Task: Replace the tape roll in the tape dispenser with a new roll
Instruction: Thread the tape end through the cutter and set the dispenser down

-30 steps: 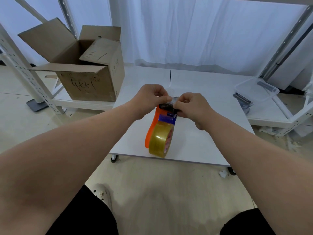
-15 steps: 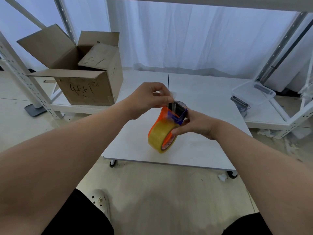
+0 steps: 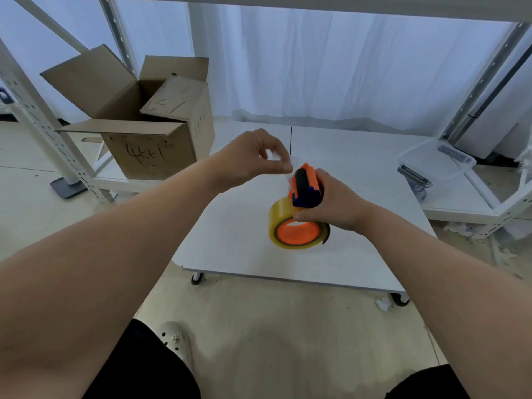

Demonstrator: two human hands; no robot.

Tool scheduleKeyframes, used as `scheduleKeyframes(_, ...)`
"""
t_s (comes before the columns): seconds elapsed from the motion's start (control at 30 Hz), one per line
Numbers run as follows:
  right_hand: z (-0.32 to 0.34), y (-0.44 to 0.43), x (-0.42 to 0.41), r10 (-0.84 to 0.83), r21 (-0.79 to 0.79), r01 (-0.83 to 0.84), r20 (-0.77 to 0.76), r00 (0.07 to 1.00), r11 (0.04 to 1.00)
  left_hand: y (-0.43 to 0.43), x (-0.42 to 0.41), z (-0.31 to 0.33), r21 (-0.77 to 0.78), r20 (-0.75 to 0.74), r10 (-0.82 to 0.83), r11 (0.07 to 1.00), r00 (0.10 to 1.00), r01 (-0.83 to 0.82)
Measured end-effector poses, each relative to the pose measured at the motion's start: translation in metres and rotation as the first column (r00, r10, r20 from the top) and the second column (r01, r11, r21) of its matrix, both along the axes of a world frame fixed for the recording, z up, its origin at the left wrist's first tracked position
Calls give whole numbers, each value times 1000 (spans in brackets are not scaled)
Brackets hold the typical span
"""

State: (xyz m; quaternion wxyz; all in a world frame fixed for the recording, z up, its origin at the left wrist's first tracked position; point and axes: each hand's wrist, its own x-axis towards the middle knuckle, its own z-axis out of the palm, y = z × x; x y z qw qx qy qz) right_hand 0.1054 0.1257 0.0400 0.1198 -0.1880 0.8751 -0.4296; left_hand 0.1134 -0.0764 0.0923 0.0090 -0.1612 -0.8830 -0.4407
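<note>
Fingers (image 3: 280, 167) of the left hand (image 3: 250, 159) are pressed together at thumb and forefinger, pinching what appears to be the clear free end of the tape (image 3: 289, 174), though the strip is too faint and blurred to be traced. The dispenser (image 3: 305, 185) is held over the tabletop (image 3: 230, 231) by the right hand (image 3: 334, 203), whose fingers (image 3: 320, 184) are curled round its orange and blue head, the thumb being laid against the body just above the roll (image 3: 275, 223); whether the roll touches the tabletop cannot be told. The yellowish roll is already seated on the orange hub (image 3: 296, 231), so the swap itself is judged to be nearly done; what remains is judged to be the leading of the free end across the black roller (image 3: 300, 180) at the head. For this to be done well, the dispenser should be gripped firmly and kept from turning while the strip is drawn out, and the pull should be made straight along the line of the roll, so that the tape is not skewed or creased. The end should be held by its very tip, so that little of the adhesive is spoiled, and it should be laid flat over the roller with an even tension across its width. Care should be taken that the strip is not allowed to fold back on itself or stick to the right hand.
</note>
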Motion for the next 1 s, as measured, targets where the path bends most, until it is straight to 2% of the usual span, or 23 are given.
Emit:
scheduleKeyframes(0.1, -1, 9, -4, 1, 154, 11, -74, 997, 988, -6, 1, -2, -103, 71, -65, 992, 995, 72)
scheduleKeyframes(0.2, -2, 16, -5, 2, 246, 27, -118, 993, 969, -3, 1, -4, -122, 135, -77, 988, 988, 93)
scheduleKeyframes(0.43, -8, 19, -5, 2, 334, 41, -125, 992, 942, 0, -1, -4, -138, 262, -124, 977, 957, 165)
scheduleKeyframes(0.63, -12, 18, -4, 40, 418, 26, -147, 988, 908, 6, -2, -9, -66, 314, -145, 983, 938, 174)
scheduleKeyframes(0.83, -12, 13, 1, 85, 545, 19, -166, 983, 838, 16, -3, -12, -6, 457, -6, 1000, 890, 10)
scheduleKeyframes(0.93, -14, 11, 0, 91, 575, 16, -156, 984, 818, 17, -3, -20, -151, 363, 97, 988, 927, -44)
scheduleKeyframes(1.0, -17, 10, -1, 119, 611, 2, -158, 980, 791, 16, -3, -24, -159, 339, 152, 982, 929, -102)
